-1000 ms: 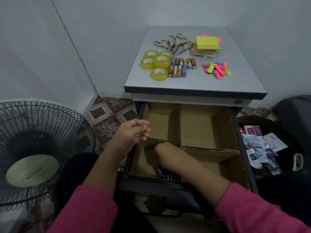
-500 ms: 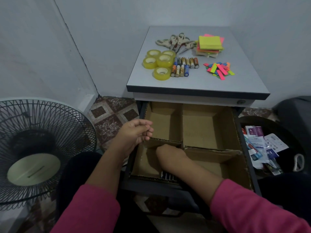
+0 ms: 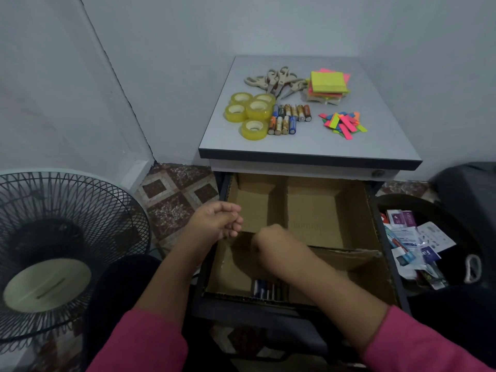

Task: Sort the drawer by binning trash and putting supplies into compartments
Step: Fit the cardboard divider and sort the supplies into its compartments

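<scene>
Pink sleeves [image 3: 139, 342] frame both forearms reaching into the open dark metal drawer [image 3: 386, 264] lined with brown cardboard compartments [image 3: 316, 210]. In the near-left compartment a row of cylindrical batteries [image 3: 264, 289] lies side by side against the front wall. Above them the right hand [image 3: 271, 241] hovers knuckles up, fingers curled under; whether it holds anything cannot be told. The left hand [image 3: 217, 220] sits loosely curled over the drawer's left edge, holding nothing visible. To the right, a dark bin [image 3: 389, 202] holds torn wrappers [image 3: 413, 245]. Farther back, the grey cabinet top [image 3: 308, 146] carries yellow tape rolls [image 3: 249, 111], more mixed batteries [image 3: 288, 119], beige-handled scissors [image 3: 276, 80], a stack of neon sticky notes [image 3: 327, 83] and scattered coloured paper strips [image 3: 343, 124].
</scene>
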Tool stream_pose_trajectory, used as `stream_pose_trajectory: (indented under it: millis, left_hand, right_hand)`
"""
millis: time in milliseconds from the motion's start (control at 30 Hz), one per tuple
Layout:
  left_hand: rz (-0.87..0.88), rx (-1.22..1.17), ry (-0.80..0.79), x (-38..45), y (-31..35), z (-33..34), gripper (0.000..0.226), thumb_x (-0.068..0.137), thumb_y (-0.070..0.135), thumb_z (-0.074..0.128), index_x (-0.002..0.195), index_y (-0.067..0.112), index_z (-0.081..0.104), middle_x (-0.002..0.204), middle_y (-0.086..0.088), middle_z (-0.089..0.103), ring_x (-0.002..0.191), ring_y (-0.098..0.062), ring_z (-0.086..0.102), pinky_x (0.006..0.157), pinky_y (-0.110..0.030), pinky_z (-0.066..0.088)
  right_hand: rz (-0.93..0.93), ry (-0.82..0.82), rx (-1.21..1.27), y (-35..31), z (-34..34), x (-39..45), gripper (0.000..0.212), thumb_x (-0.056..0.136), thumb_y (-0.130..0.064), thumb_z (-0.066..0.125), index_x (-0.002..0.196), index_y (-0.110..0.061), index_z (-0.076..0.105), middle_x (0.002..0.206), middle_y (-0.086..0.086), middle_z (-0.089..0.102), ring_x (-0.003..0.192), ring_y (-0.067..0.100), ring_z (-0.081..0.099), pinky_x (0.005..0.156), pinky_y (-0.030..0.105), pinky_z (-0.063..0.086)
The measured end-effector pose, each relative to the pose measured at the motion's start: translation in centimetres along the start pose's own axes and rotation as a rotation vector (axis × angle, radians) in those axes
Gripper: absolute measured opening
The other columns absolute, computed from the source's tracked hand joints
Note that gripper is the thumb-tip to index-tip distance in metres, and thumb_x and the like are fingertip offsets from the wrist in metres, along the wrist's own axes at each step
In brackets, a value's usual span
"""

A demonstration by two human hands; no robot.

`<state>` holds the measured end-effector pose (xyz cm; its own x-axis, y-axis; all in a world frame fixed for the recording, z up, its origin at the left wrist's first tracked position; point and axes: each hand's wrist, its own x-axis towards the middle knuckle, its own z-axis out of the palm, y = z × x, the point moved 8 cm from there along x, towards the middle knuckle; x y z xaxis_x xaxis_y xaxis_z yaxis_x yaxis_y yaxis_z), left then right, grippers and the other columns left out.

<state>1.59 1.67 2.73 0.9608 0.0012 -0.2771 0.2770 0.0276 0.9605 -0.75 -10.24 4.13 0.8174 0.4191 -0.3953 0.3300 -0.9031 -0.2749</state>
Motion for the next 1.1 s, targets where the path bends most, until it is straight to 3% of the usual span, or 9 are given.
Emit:
stream_pose_trajectory:
  millis: [67,167,267,333,467,567,733,900,1100]
  left_hand:
    - [0.034,0.092,0.031,0.1,0.7,0.5,0.013,0.094,-0.002,0.051,0.096,0.005,0.062,0.078,-0.011,0.064,0.058,-0.011,0.059,0.052,-0.019,0.049]
    - [0.189,0.275,0.122,0.4,3.3,1.5,0.015,0.094,0.004,0.054,0.094,0.016,0.063,0.085,-0.003,0.066,0.066,-0.006,0.058,0.056,-0.015,0.046]
    - [0.429,0.471,0.18,0.9,7.3,3.4,0.017,0.094,0.012,0.055,0.104,0.024,0.061,0.099,0.006,0.063,0.088,-0.001,0.058,0.074,-0.016,0.048]
    - [0.577,0.568,0.215,1.3,9.9,5.1,0.022,0.095,0.011,0.05,0.112,0.025,0.055,0.108,0.006,0.058,0.098,0.001,0.054,0.084,-0.017,0.047]
    - [0.735,0.762,0.281,3.2,13.3,8.0,0.038,0.088,0.001,0.048,0.122,0.017,0.045,0.122,-0.003,0.049,0.109,-0.013,0.048,0.09,-0.03,0.046]
    - [0.764,0.935,0.301,5.1,14.0,9.3,0.043,0.083,0.003,0.049,0.124,0.013,0.043,0.121,-0.01,0.049,0.109,-0.025,0.047,0.089,-0.041,0.046]
    - [0.774,1.031,0.298,5.8,14.2,9.9,0.039,0.087,0.009,0.048,0.126,0.013,0.042,0.119,-0.011,0.049,0.106,-0.026,0.046,0.086,-0.036,0.043]
    - [0.819,1.038,0.324,4.9,13.8,9.4,0.039,0.083,0.009,0.051,0.122,0.014,0.045,0.114,-0.009,0.051,0.102,-0.025,0.047,0.082,-0.034,0.039]
    - [0.893,1.047,0.284,3.3,13.3,9.4,0.054,0.08,0.002,0.055,0.132,0.012,0.047,0.123,-0.005,0.054,0.11,-0.023,0.044,0.09,-0.037,0.041]
  right_hand:
    - [0.022,0.112,0.158,1.3,-2.4,-0.5,0.018,0.095,-0.02,0.053,0.107,-0.018,0.066,0.094,0.0,0.063,0.084,0.012,0.062,0.076,0.026,0.054]
    - [0.018,0.467,0.311,3.4,-7.4,-1.7,0.019,0.095,-0.025,0.052,0.111,-0.025,0.063,0.102,-0.009,0.063,0.09,0.004,0.06,0.08,0.021,0.05]
    - [0.018,0.836,0.353,6.0,-12.3,-2.5,0.02,0.094,-0.022,0.055,0.112,-0.02,0.064,0.105,-0.006,0.06,0.096,0.006,0.055,0.085,0.022,0.047]
    - [0.025,0.953,0.316,7.3,-14.3,-1.9,0.025,0.094,-0.017,0.054,0.117,-0.015,0.063,0.114,0.0,0.059,0.105,0.012,0.054,0.09,0.027,0.046]
    - [0.06,0.882,0.236,8.7,-16.1,1.0,0.048,0.092,-0.01,0.052,0.139,-0.009,0.045,0.139,0.009,0.048,0.129,0.025,0.039,0.104,0.035,0.034]
    - [0.04,0.763,0.138,8.6,-16.7,3.1,0.05,0.088,-0.008,0.049,0.137,-0.01,0.042,0.136,0.011,0.049,0.118,0.033,0.043,0.089,0.04,0.038]
    - [-0.032,0.718,-0.059,8.4,-16.5,4.7,0.041,0.086,-0.02,0.036,0.123,-0.018,0.052,0.126,0.002,0.057,0.102,0.032,0.053,0.087,0.045,0.043]
    - [-0.049,0.8,-0.003,8.7,-16.2,3.2,0.024,0.092,-0.019,0.047,0.112,-0.015,0.061,0.109,0.003,0.064,0.095,0.029,0.054,0.083,0.044,0.045]
    - [-0.129,0.819,-0.029,7.7,-15.4,0.5,0.046,0.086,-0.015,0.054,0.132,-0.011,0.055,0.132,0.005,0.058,0.114,0.024,0.05,0.097,0.037,0.04]
